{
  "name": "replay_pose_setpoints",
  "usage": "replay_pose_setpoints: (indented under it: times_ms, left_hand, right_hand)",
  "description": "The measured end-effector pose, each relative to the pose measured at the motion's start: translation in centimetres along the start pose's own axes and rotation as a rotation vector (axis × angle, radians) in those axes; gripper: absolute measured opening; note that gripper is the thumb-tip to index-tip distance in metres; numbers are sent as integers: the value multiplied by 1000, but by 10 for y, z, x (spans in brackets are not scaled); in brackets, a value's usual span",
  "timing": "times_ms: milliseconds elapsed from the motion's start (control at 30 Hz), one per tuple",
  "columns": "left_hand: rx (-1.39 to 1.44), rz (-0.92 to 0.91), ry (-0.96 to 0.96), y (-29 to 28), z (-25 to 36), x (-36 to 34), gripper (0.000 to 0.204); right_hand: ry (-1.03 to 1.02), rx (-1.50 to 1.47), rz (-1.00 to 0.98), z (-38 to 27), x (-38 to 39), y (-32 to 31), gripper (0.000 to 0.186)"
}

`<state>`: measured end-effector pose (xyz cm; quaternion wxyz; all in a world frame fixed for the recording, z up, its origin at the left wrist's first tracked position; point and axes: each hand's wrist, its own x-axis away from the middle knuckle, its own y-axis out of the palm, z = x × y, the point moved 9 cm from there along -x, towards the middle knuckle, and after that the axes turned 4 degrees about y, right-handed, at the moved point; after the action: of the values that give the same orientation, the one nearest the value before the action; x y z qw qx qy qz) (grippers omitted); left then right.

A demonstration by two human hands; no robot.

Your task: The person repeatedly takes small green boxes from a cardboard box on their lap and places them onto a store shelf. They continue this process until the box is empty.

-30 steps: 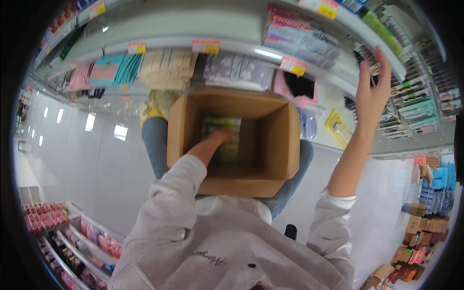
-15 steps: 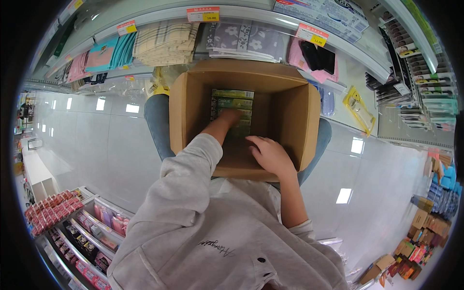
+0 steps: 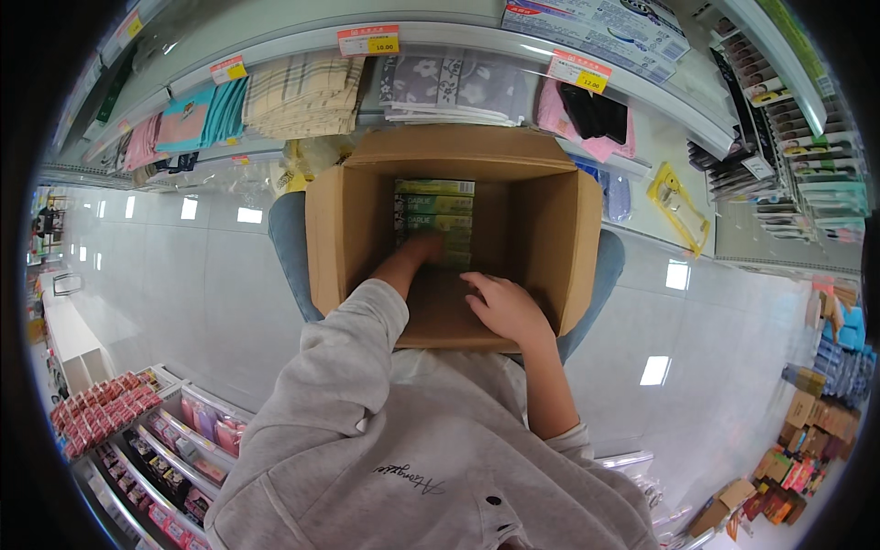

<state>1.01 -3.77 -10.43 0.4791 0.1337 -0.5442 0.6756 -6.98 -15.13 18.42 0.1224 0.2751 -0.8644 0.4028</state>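
An open cardboard box (image 3: 591, 247) is in front of me, its flaps turned outward. Inside, along its middle-left, several slim green toothpaste boxes (image 3: 435, 203) are lined up in a row running from far to near. My left hand (image 3: 425, 246) is deep in the box at the nearer part of this row; its fingers are dim and partly hidden, so their grip is unclear. Over the box's near right part is my right hand (image 3: 500, 302), its fingers loosely bent and apart, with nothing seen in it. Its fingertips are close to the near end of the row.
Beyond the box, a shelf carries folded plaid towels (image 3: 307, 94), grey flowered towels (image 3: 449, 85) and a dark phone-like object (image 3: 594, 112) on pink cloth. A yellow package (image 3: 678, 209) lies to the right. Display racks (image 3: 197, 431) stand at the lower left, cartons (image 3: 724, 506) at the lower right.
My left hand has moved nearer along the row, uncovering more of the toothpaste boxes. The cardboard box appears slightly lower and further left. My right hand remains over its near right part.
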Motion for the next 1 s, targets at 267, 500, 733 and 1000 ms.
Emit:
replay_pose_setpoints:
  times_ms: [267, 500, 733, 1000]
  left_hand:
    - [173, 22, -76, 46, -27, 5, 45]
    - [-100, 66, -106, 30, -33, 3, 38]
    - [-382, 185, -87, -45, 56, 27, 24]
    - [-294, 220, 91, -182, 165, 119, 29]
  right_hand:
    - [-9, 22, 7, 1, 0, 6, 38]
    - [9, 29, -23, 2, 1, 8, 39]
    - [8, 106, 40, 10, -5, 10, 43]
    - [26, -9, 600, 4, 6, -56, 91]
